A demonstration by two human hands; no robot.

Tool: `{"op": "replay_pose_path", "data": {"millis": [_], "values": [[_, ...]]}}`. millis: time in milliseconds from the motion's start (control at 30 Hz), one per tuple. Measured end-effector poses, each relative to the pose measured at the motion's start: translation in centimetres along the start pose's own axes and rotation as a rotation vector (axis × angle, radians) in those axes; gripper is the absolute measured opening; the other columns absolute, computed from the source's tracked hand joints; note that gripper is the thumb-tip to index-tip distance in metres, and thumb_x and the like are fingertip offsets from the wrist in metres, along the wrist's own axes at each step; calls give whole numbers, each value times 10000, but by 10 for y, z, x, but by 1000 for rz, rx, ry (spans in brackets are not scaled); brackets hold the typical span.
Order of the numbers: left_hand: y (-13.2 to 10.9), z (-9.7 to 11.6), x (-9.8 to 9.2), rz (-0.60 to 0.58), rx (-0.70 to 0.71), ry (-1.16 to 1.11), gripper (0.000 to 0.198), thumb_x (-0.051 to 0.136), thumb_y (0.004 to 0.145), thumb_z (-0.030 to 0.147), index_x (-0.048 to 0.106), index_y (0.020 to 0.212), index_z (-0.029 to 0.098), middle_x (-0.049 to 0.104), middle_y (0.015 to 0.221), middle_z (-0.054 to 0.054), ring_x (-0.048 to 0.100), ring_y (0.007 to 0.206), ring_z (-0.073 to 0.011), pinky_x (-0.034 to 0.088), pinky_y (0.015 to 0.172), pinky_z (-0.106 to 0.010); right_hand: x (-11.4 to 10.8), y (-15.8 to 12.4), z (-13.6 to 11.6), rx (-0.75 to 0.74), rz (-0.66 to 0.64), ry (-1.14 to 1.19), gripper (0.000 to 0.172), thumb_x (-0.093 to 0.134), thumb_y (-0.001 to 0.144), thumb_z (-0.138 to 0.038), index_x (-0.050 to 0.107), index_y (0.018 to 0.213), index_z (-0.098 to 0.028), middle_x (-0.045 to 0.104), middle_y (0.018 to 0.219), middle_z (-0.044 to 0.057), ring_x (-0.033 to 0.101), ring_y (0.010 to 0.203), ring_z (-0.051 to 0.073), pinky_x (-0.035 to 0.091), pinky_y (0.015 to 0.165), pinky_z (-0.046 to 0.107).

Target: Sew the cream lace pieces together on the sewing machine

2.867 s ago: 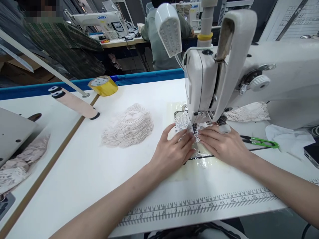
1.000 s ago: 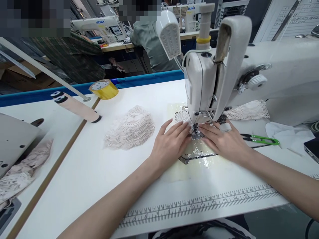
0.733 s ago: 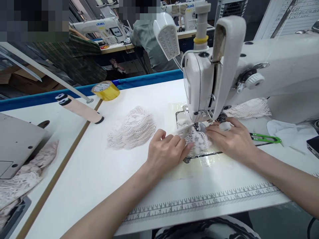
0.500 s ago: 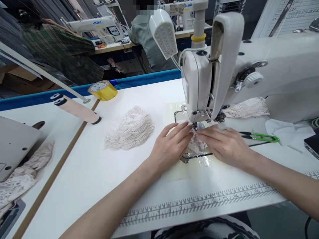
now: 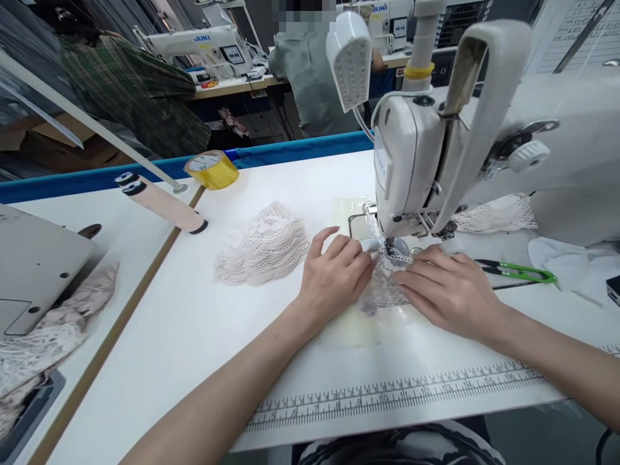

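Observation:
A small piece of pale lace fabric [image 5: 385, 284] lies at the needle of the white sewing machine [image 5: 411, 161], its upper edge by the presser foot [image 5: 389, 245]. My left hand [image 5: 336, 268] pinches the lace's left side between thumb and curled fingers, with the index finger raised. On the other side, my right hand [image 5: 448, 287] grips the lace edge with its fingertips. The fingers partly hide what they hold. Left of my hands sits a stack of scalloped lace pieces [image 5: 264, 248].
Green-handled thread snips [image 5: 526, 272] and white cloth [image 5: 566, 261] lie at right, with more lace [image 5: 498, 214] behind the needle. A thread cone [image 5: 165, 205] and yellow tape roll [image 5: 213, 170] are at left. A printed ruler [image 5: 387, 397] runs along the front edge. Two people sit beyond.
The view has shifted, moving the scene slightly rightward. My hands have drawn a little apart and toward me, showing more of the lace, and my left fingers have curled.

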State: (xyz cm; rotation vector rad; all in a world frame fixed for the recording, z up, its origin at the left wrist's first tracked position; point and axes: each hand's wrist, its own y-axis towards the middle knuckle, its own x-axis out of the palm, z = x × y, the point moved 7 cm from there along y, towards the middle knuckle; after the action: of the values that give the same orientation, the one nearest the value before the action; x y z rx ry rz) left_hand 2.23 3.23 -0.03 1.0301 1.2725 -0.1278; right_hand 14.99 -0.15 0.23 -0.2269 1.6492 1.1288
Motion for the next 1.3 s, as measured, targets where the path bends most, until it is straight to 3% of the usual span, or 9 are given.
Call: {"op": "replay_pose_path", "data": {"millis": [167, 300, 500, 767, 933, 1300], "values": [[-3, 9, 5, -62, 92, -197, 176, 469, 918, 162, 608, 1026, 154, 677, 1033, -42, 615, 940, -156, 459, 896, -322, 3, 0, -4, -55, -37, 58, 230, 488, 881, -68, 643, 1036, -139, 699, 997, 68, 611, 939, 197, 480, 761, 328], [-4, 13, 11, -134, 79, -188, 218, 477, 925, 216, 623, 1077, 161, 677, 1006, -53, 617, 895, -169, 438, 901, -366, 10, -3, 1, 3, -86, 40, 260, 484, 846, -19, 643, 1024, -121, 688, 931, 77, 619, 878, 208, 497, 756, 346], [-5, 19, 9, -136, 75, -116, 253, 487, 933, 318, 636, 1107, 211, 642, 1186, -50, 607, 987, -188, 337, 1012, -467, 20, -6, 14, 117, -193, -60, 275, 455, 826, -12, 626, 1010, -124, 635, 1168, 103, 586, 1002, 228, 480, 815, 359], [-9, 20, 10, -134, 104, -84, 334, 475, 929, 432, 636, 1115, 206, 658, 1170, -62, 576, 1121, -211, 196, 1129, -552, 24, -5, 19, 101, -260, -211, 323, 422, 854, -129, 566, 1141, -95, 624, 1205, 141, 556, 1100, 261, 411, 946, 425], [-9, 22, 9, -121, 95, -62, 347, 472, 926, 443, 641, 1112, 203, 670, 1142, -67, 589, 1104, -219, 176, 1138, -570, 27, -5, 18, 88, -269, -235, 299, 393, 867, -129, 583, 1097, -106, 649, 1161, 133, 573, 1084, 246, 403, 958, 422], [-10, 24, 9, -104, 102, -60, 354, 475, 919, 452, 643, 1109, 204, 670, 1136, -81, 570, 1134, -226, 150, 1148, -568, 29, -8, 21, 107, -274, -254, 418, 383, 885, -167, 476, 1277, -55, 686, 1051, 151, 581, 1049, 266, 380, 963, 453]]}}
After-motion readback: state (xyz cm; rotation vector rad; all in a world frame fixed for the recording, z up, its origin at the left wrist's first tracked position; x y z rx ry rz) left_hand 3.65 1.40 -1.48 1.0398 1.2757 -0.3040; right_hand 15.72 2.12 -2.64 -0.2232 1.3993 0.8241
